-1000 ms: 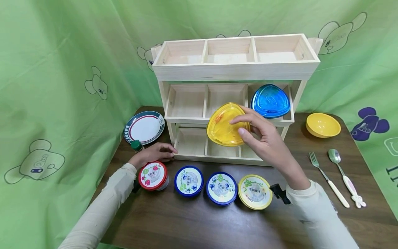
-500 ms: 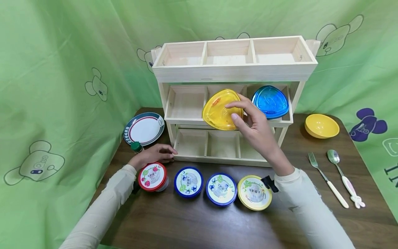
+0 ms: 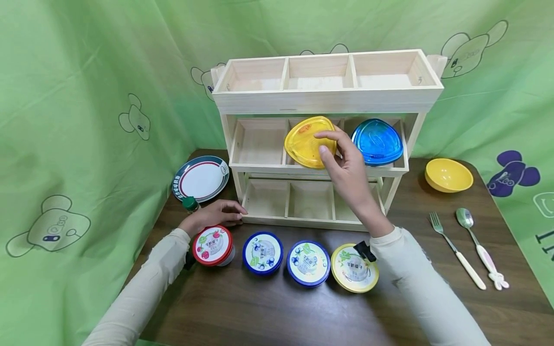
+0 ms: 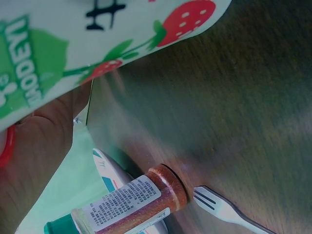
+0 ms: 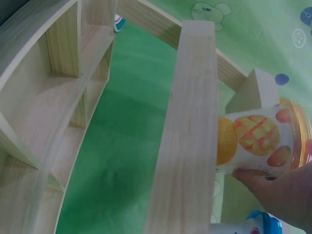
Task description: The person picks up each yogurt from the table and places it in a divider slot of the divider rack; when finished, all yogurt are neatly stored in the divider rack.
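My right hand (image 3: 352, 175) grips a fruit-printed tub with a translucent yellow lid (image 3: 308, 144), thumb and fingers spread around its side. The tub overlaps the middle compartment of the wooden rack's (image 3: 326, 101) middle tier in the head view. In the right wrist view its printed side (image 5: 258, 139) shows behind a wooden bar. To its right, a blue-lidded tub (image 3: 376, 142) stands in the right compartment. My left hand (image 3: 216, 213) rests with relaxed fingers at the rack's lower left front corner. Just in front of it is a red-lidded strawberry tub (image 3: 212, 245).
Two blue-lidded tubs (image 3: 262, 253) and a yellow-rimmed tub (image 3: 355, 267) stand before the rack. A plate (image 3: 201, 178) and green-capped shaker bottle (image 4: 129, 202) are left. At right are a yellow bowl (image 3: 448, 175), fork (image 3: 459, 250) and spoon (image 3: 482, 247).
My right hand has carried the yellow-lidded tub up and away from me, from before the lower tiers to the middle tier. My left hand stays at the rack's corner.
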A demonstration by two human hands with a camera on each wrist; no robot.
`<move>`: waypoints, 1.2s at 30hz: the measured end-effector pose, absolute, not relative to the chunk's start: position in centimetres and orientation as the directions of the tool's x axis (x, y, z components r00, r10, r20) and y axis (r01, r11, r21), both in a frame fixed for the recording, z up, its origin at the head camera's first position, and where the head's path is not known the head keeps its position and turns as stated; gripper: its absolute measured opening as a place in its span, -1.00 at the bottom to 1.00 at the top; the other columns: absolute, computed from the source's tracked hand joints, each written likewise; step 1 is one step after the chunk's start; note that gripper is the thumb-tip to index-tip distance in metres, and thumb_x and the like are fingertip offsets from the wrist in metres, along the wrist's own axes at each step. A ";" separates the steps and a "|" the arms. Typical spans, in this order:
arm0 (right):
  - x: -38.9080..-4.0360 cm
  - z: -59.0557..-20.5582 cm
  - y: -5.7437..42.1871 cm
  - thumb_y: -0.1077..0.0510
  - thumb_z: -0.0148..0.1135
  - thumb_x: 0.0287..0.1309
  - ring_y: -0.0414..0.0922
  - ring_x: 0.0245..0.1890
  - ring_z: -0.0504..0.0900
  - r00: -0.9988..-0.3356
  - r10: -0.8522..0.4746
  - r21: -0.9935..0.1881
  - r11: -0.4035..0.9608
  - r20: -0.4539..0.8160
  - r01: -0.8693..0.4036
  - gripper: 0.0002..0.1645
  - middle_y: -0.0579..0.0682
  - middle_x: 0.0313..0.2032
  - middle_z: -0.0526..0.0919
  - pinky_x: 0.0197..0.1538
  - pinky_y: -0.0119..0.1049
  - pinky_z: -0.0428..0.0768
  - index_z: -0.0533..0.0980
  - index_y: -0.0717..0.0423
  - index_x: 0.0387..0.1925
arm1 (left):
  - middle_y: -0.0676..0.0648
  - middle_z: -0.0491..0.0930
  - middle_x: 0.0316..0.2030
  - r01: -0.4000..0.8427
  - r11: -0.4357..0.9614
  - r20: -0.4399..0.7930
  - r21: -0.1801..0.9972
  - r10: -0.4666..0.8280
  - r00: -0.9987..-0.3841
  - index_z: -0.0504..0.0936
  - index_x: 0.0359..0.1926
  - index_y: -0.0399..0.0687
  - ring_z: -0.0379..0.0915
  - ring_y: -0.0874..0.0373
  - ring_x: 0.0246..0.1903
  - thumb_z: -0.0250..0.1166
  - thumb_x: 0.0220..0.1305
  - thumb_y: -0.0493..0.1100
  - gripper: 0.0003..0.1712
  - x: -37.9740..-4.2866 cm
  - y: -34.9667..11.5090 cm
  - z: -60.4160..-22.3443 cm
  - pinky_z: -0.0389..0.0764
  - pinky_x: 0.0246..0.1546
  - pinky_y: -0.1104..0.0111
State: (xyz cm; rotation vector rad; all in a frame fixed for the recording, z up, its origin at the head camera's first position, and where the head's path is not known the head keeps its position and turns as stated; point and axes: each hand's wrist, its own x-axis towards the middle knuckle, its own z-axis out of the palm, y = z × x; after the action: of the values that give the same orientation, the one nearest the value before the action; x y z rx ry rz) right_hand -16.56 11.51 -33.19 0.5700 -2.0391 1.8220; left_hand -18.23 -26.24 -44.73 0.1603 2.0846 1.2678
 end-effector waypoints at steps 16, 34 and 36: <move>-17.4 -32.8 11.2 0.01 0.19 0.64 0.14 0.70 0.02 -0.916 -0.120 -0.855 0.328 0.384 -0.401 -0.37 0.12 0.74 -0.09 0.56 0.21 0.28 0.38 0.01 0.60 | -0.27 0.67 0.17 -0.228 0.513 -0.479 0.827 0.432 -0.764 0.70 0.26 -0.17 0.69 -0.08 0.12 0.30 0.59 -0.25 -0.69 -18.4 -26.4 -44.8 0.69 0.26 0.14; -13.7 -30.7 12.2 0.12 0.29 0.56 0.08 0.69 0.09 -0.858 -0.158 -0.721 0.482 0.488 -0.499 -0.28 0.07 0.70 0.13 0.61 0.30 0.17 0.33 0.06 0.63 | -0.17 0.69 0.10 -0.252 0.510 -0.491 0.822 0.414 -0.766 0.73 0.22 -0.10 0.69 -0.03 0.06 0.30 0.59 -0.24 -0.72 -18.3 -26.4 -45.0 0.72 0.18 0.20; -12.9 -30.1 13.0 0.17 0.30 0.55 0.04 0.68 0.12 -0.847 -0.171 -0.718 0.462 0.504 -0.520 -0.27 0.02 0.69 0.15 0.62 0.24 0.20 0.33 0.05 0.63 | -0.18 0.69 0.09 -0.250 0.508 -0.488 0.824 0.415 -0.768 0.73 0.22 -0.11 0.69 -0.04 0.06 0.30 0.59 -0.24 -0.72 -18.3 -26.4 -44.9 0.72 0.18 0.20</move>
State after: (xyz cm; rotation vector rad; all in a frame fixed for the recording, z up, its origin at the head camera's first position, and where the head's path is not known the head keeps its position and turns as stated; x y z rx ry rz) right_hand -12.88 13.01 -30.13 0.5833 -2.3547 1.3414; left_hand -18.26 -26.42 -44.92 0.1347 2.0860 1.2860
